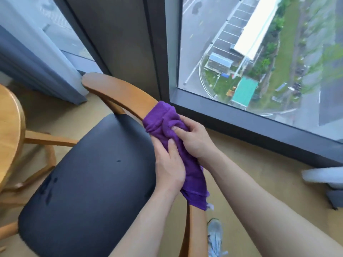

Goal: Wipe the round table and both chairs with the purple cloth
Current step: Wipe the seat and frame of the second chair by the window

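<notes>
A wooden chair (118,89) with a curved backrest and a black padded seat (89,171) fills the middle of the view. The purple cloth (163,119) is wrapped around the right part of the backrest and hides that stretch of wood. My left hand (169,167) presses the cloth from the seat side, thumb on top. My right hand (193,138) grips the cloth from the window side, just above the left hand. The round wooden table (9,127) shows only as an edge at the far left.
A large floor-to-ceiling window (259,52) with a dark frame stands right behind the chair. Grey curtains (37,62) hang at the upper left. A shoe (215,236) is on the beige floor beside the chair. A white object (323,175) sits at the right edge.
</notes>
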`<action>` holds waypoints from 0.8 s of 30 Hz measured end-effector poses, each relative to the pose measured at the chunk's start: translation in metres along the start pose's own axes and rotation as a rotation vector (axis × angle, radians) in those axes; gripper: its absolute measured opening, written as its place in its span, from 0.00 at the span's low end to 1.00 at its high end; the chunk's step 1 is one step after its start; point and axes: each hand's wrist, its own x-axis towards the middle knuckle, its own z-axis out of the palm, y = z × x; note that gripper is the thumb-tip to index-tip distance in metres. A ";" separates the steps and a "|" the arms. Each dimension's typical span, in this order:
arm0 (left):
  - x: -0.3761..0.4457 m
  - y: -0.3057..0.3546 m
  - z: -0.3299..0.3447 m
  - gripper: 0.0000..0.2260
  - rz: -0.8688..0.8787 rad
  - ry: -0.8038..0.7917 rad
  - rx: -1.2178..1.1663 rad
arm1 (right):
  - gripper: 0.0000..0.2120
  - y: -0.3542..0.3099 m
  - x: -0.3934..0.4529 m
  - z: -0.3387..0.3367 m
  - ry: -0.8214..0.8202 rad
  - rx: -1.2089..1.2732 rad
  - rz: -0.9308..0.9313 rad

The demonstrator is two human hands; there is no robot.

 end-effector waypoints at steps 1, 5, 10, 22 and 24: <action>0.005 0.002 0.000 0.26 0.011 0.031 0.003 | 0.17 -0.004 0.010 -0.002 -0.047 -0.018 0.019; 0.023 0.010 -0.004 0.27 0.008 0.093 -0.014 | 0.14 -0.027 0.049 -0.004 -0.204 -0.139 0.101; 0.062 0.019 -0.020 0.27 0.016 0.164 -0.062 | 0.07 -0.060 0.104 0.027 -0.297 -0.364 0.128; 0.139 0.033 -0.048 0.30 0.065 0.269 -0.119 | 0.04 -0.094 0.169 0.097 -0.316 -0.545 0.032; 0.154 0.036 -0.057 0.30 0.058 0.303 -0.136 | 0.05 -0.097 0.177 0.111 -0.322 -0.540 0.027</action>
